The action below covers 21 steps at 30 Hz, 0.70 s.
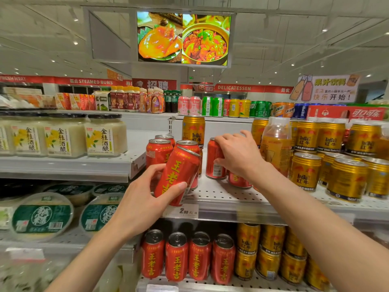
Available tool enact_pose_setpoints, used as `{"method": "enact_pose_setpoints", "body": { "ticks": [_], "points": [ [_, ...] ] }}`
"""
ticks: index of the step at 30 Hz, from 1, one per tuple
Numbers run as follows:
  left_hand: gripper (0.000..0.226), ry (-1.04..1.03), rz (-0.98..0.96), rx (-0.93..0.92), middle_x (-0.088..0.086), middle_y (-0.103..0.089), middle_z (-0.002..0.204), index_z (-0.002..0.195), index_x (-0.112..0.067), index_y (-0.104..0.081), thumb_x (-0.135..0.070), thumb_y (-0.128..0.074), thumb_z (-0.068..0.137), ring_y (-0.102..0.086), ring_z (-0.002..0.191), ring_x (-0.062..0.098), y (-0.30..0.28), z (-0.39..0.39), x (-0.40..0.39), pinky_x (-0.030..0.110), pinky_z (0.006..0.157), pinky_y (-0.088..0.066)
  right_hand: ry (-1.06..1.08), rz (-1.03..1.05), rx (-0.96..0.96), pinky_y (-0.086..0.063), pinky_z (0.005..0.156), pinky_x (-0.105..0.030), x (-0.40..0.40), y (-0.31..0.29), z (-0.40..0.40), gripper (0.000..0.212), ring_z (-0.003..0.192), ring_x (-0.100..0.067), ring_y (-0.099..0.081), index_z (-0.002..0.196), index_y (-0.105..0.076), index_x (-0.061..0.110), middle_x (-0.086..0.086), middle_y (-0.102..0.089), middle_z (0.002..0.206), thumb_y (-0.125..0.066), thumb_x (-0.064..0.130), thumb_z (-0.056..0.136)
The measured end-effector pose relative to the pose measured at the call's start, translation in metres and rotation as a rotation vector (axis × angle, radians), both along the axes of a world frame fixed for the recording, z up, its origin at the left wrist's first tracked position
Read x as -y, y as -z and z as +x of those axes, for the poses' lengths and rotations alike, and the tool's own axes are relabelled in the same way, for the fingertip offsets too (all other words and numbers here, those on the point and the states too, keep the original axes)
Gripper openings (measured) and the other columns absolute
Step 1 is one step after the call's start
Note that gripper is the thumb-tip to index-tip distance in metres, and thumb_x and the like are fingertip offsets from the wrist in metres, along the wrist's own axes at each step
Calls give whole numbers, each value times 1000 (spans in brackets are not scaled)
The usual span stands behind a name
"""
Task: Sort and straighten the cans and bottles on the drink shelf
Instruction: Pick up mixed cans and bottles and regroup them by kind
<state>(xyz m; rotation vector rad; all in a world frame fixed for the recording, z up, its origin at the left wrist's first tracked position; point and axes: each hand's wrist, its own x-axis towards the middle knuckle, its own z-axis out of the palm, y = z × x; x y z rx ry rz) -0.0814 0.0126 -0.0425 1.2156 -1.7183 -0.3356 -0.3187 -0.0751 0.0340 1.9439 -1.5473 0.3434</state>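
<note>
My left hand (pixel 145 199) grips a red herbal-tea can (pixel 179 173), tilted to the right, above the front edge of the white perforated shelf (pixel 221 199). My right hand (pixel 237 157) holds a second red can (pixel 213 163) that stands upright further back on the same shelf. Three more red cans (pixel 157 152) stand behind the tilted one. Another red can (pixel 239 180) sits partly hidden under my right wrist. Gold Red Bull cans (pixel 305 171) fill the shelf's right side, and one gold can (pixel 193 128) stands alone at the back.
An orange bottle (pixel 275 144) stands among the gold cans. The shelf below holds a row of red cans (pixel 187 257) and gold cans (pixel 271 253). Jars of rice wine (pixel 105 135) and lidded tubs (pixel 42 216) fill the left unit. A price tag (pixel 186 211) hangs on the shelf edge.
</note>
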Motion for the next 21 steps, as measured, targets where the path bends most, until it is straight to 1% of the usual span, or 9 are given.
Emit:
{"method": "enact_pose_setpoints", "body": {
  "ticks": [3, 5, 7, 9, 10, 12, 14, 17, 21],
  "points": [
    [58, -2, 2, -3, -29, -61, 109, 126, -51, -46, -71, -66, 74, -53, 96, -23, 1, 1, -1, 10, 73, -40, -14, -34, -3, -31, 112, -47, 2, 3, -2, 64, 126, -26, -56, 144, -44, 26, -1, -61, 137, -62, 57, 90],
    [58, -10, 5, -11, -29, -60, 109, 125, -52, -45, -72, -65, 74, -55, 96, -20, 1, 2, -2, 10, 74, -40, -77, -25, 49, -32, 113, -45, -2, 1, -6, 65, 129, -25, -52, 146, -42, 24, -1, -58, 140, -61, 55, 92],
    [58, -23, 7, -24, -30, -59, 109, 124, -53, -44, -72, -65, 74, -56, 98, -17, 1, 3, -2, 11, 75, -39, -221, -40, 177, -35, 112, -42, -9, -2, -11, 59, 130, -22, -50, 143, -48, 22, 0, -57, 140, -62, 50, 93],
    [60, -34, 9, -37, -31, -57, 111, 125, -51, -43, -71, -65, 74, -54, 102, -14, 1, 4, -3, 10, 77, -38, -379, -74, 321, -42, 107, -37, -20, -4, -11, 47, 123, -19, -53, 134, -57, 21, 1, -60, 132, -64, 44, 93],
    [62, -39, 7, -42, -31, -56, 112, 127, -49, -42, -72, -64, 74, -54, 104, -13, 2, 5, -3, 10, 78, -38, -440, -65, 388, -45, 103, -34, -25, -6, -7, 43, 118, -16, -55, 130, -59, 20, 1, -62, 128, -65, 43, 93],
    [68, -50, 2, -49, -27, -57, 115, 132, -44, -42, -71, -65, 74, -54, 106, -11, 3, 6, -4, 12, 79, -39, -519, 32, 494, -52, 97, -33, -32, -8, 6, 40, 109, -13, -59, 126, -60, 21, 2, -61, 124, -66, 43, 93],
    [73, -60, 0, -56, -23, -57, 117, 135, -40, -42, -71, -64, 73, -53, 106, -11, 2, 7, -5, 13, 80, -39, -548, 145, 539, -55, 94, -36, -34, -10, 20, 38, 107, -13, -61, 122, -59, 24, 3, -60, 124, -66, 46, 92],
    [71, -73, -4, -66, -26, -56, 115, 134, -40, -42, -71, -64, 73, -54, 105, -12, 1, 9, -6, 15, 81, -40, -519, 250, 555, -57, 89, -38, -29, -8, 33, 39, 104, -14, -63, 114, -54, 27, 4, -62, 121, -70, 51, 87],
    [68, -92, -9, -98, -29, -55, 109, 131, -40, -43, -67, -66, 74, -53, 102, -14, 1, 12, -8, 11, 78, -39, -513, 315, 662, -56, 73, -29, -26, -4, 37, 43, 89, -12, -66, 106, -48, 26, 6, -65, 106, -76, 50, 83]
  ]
}}
